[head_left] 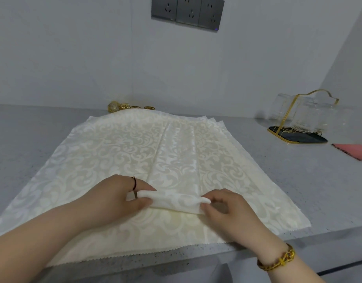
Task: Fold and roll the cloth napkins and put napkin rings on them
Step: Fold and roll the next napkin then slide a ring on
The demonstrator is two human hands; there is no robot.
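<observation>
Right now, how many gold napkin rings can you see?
4, in a row behind the napkins: leftmost ring, second ring, third ring, rightmost ring. The cloth's edge may hide more.

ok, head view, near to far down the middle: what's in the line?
Counter edge → left hand and right hand, both pinching the napkin roll → folded strip of that napkin, not yet rolled → gold napkin rings by the wall → wall sockets.

grey speckled counter [43, 127], pale wall [74, 48], sockets [188, 12]
</observation>
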